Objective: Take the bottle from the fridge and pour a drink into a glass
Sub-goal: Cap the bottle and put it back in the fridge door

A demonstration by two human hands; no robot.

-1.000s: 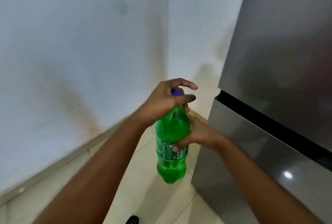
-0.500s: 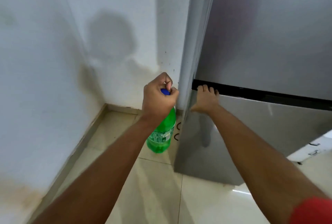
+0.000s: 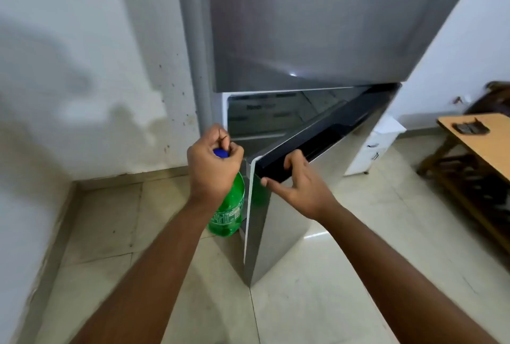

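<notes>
A green plastic bottle (image 3: 228,209) with a blue cap (image 3: 220,153) hangs upright from my left hand (image 3: 212,167), which is shut around its neck. It hangs just left of the fridge's lower door (image 3: 278,222), which stands partly open. My right hand (image 3: 299,186) grips the dark top edge of that door, fingers curled over it and thumb below. The steel upper door (image 3: 303,26) is closed. Behind the open door I see the dim inside of the lower compartment (image 3: 265,117). No glass is in view.
A white stained wall (image 3: 82,67) stands close on the left, meeting the tiled floor (image 3: 138,233). A wooden table (image 3: 483,139) with a dark object on it is at the right. A small white cabinet (image 3: 372,150) sits beside the fridge.
My right hand let go of the bottle and took the lower door's top edge, and the door has swung open. The bottle stays in my left hand by its neck.
</notes>
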